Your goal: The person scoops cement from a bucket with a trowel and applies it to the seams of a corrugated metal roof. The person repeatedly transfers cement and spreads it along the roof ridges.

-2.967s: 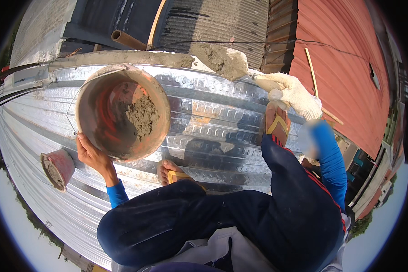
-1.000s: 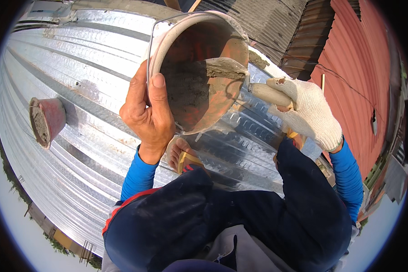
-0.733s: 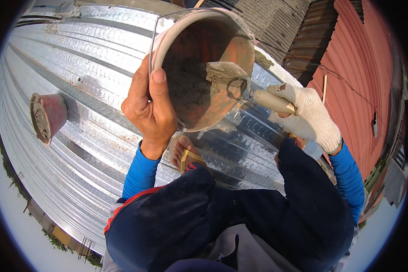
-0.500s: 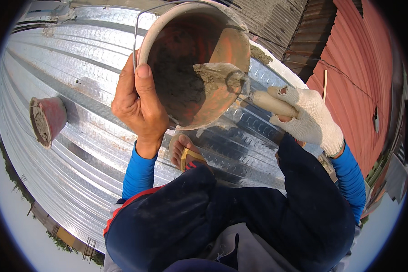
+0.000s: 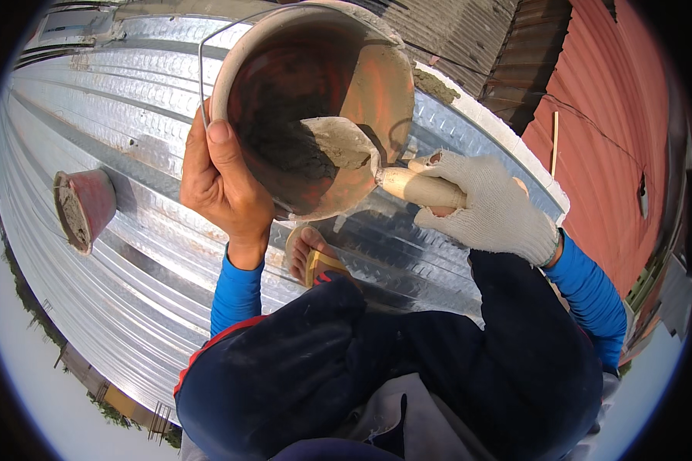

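Observation:
My bare left hand (image 5: 227,180) grips the rim of a mortar-smeared bucket (image 5: 380,84), thumb over the edge, and holds it tilted so its mouth faces me. Wet grey mortar (image 5: 273,150) lies along the inside, on the side near my left hand. In a worn white knitted glove, my right hand (image 5: 492,200) is wrapped round the wooden handle of a trowel (image 5: 334,142). The trowel's blade is inside the bucket, coated with mortar and touching the mass there. Some of the fingers under the handle are hidden.
A second, smaller reddish bucket (image 5: 96,201) with mortar in it stands at the left on the ribbed metal roofing (image 5: 154,253). My sandalled foot (image 5: 311,253) is just below the held bucket. A white ledge (image 5: 507,138) runs along the right, beside rusty red roofing (image 5: 607,146).
My right hand has moved left, carrying the trowel deeper into the bucket. The held bucket has shifted slightly left with my left hand.

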`<state>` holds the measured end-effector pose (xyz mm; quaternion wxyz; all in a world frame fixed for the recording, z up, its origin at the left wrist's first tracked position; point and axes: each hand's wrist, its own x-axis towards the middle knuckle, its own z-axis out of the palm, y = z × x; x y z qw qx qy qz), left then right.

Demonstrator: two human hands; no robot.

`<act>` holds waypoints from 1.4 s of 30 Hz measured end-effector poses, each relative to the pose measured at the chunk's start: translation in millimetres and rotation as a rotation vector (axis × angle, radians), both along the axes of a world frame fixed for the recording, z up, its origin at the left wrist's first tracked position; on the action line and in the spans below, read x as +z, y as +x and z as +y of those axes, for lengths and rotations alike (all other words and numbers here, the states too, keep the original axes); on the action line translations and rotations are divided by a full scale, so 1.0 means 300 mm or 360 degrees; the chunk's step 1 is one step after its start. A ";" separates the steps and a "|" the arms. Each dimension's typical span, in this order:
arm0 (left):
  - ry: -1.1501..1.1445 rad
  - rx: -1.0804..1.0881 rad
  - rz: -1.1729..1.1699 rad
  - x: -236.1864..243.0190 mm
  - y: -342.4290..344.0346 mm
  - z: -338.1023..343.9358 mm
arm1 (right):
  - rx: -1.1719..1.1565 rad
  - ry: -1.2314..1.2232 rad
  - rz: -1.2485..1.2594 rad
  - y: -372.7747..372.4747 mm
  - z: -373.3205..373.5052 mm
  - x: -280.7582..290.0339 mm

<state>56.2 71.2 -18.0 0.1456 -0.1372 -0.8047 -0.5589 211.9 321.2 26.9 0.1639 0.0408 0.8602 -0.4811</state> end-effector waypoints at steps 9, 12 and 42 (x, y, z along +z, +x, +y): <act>-0.0031 -0.0080 0.0000 0.011 0.055 0.043 | -0.0259 -0.0344 -0.0368 0.044 0.010 0.014; -0.0060 -0.0092 0.0043 0.007 0.078 0.061 | -0.0379 -0.0275 -0.0449 0.035 0.039 0.008; 0.0003 -0.0122 0.0037 0.015 0.051 0.061 | -0.0092 -0.0137 -0.0128 0.097 0.011 -0.059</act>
